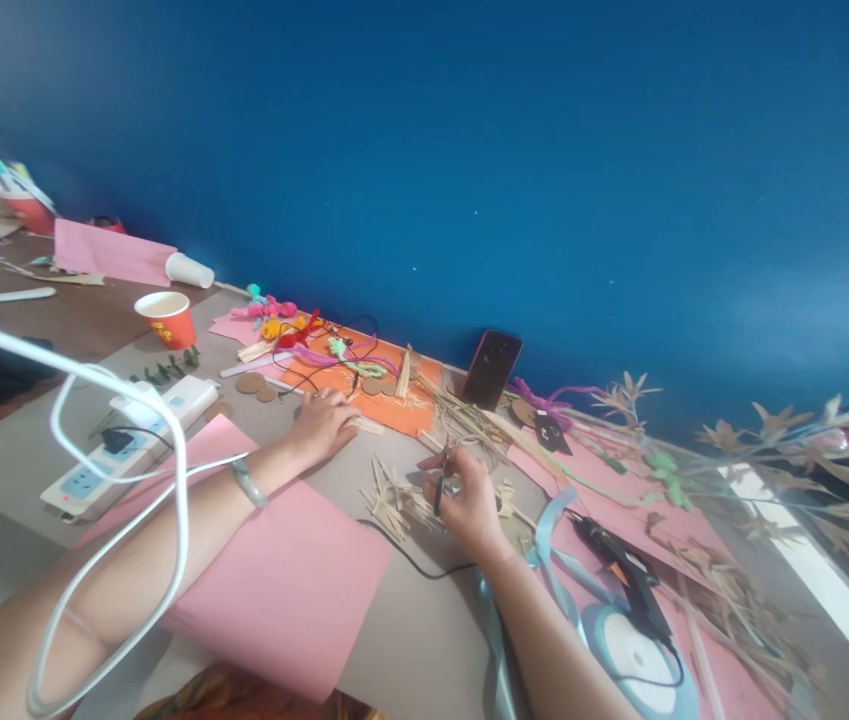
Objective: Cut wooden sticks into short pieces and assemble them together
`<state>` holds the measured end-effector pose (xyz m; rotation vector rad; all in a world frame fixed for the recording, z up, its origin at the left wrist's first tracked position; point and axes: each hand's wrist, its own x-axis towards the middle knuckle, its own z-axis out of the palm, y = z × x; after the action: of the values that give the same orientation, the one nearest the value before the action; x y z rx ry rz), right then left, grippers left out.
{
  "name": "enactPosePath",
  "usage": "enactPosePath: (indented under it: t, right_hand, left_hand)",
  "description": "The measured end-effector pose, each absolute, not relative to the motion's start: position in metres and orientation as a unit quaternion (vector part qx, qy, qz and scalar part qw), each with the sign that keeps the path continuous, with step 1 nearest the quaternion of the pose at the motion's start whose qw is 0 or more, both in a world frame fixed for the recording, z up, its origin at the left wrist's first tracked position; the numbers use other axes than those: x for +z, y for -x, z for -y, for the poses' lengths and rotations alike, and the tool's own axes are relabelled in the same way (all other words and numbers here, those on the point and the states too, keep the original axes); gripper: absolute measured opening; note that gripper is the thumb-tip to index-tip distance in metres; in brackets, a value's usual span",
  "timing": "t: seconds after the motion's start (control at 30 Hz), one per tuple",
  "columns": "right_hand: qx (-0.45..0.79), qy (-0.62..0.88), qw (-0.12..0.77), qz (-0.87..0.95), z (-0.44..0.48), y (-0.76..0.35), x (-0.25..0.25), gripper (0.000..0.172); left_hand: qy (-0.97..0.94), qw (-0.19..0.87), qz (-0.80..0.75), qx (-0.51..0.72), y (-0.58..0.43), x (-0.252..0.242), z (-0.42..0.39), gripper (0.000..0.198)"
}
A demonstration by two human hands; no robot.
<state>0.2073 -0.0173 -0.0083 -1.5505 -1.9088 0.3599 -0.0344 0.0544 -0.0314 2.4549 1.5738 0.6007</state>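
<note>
My left hand (323, 428) lies palm down at the near edge of an orange sheet (394, 408), fingers stretched forward. Pale flat strips (367, 425) stick out beside its fingertips; whether they are gripped I cannot make out. In my right hand (469, 500) is a pair of scissors (440, 483), its dark handles around the fingers and the blades pointing away. Just left of that hand, short cut straw pieces (392, 503) lie in a loose pile. Long dry stalks (480, 418) stretch across the table beyond it.
A phone (493, 368) leans against the blue wall. At right lie a black glue gun (623, 570), a blue ribbon roll (638, 650) and dried flowers (776, 430). A power strip (135, 445), white cable (182, 500), paper cup (167, 322) and pink sheet (289, 590) are at left.
</note>
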Motion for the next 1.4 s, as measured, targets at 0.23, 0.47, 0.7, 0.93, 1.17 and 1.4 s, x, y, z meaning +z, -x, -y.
enactPosePath:
  t: [0.23,0.47,0.7,0.93,1.17,1.4]
  right_hand:
    - [0.126,0.583,0.320,0.736,0.017,-0.207,-0.013,0.010]
    - [0.057,0.586,0.334,0.736,0.015,-0.213,-0.017,0.007]
    - [0.031,0.579,0.330,0.744,0.012,-0.217,-0.025,0.004]
    - [0.024,0.582,0.335,0.741,0.013,-0.216,-0.021,0.003]
    - [0.133,0.614,0.361,0.690,0.021,-0.209,-0.008,0.013]
    - [0.297,0.589,0.405,0.633,0.034,-0.195,0.007,0.023]
  left_hand:
    - [-0.833,0.078,-0.504,0.216,0.029,-0.032,-0.054,0.013]
    - [-0.764,0.094,-0.557,0.312,0.047,-0.006,-0.058,0.018]
    - [-0.714,-0.084,-0.670,0.186,0.084,0.021,-0.060,0.022]
    - [-0.795,0.035,-0.587,0.150,0.065,0.017,-0.051,0.017]
    - [-0.771,0.239,-0.549,0.216,0.039,0.001,-0.042,0.015]
    - [-0.542,0.631,-0.397,0.389,-0.019,-0.007,-0.004,0.031]
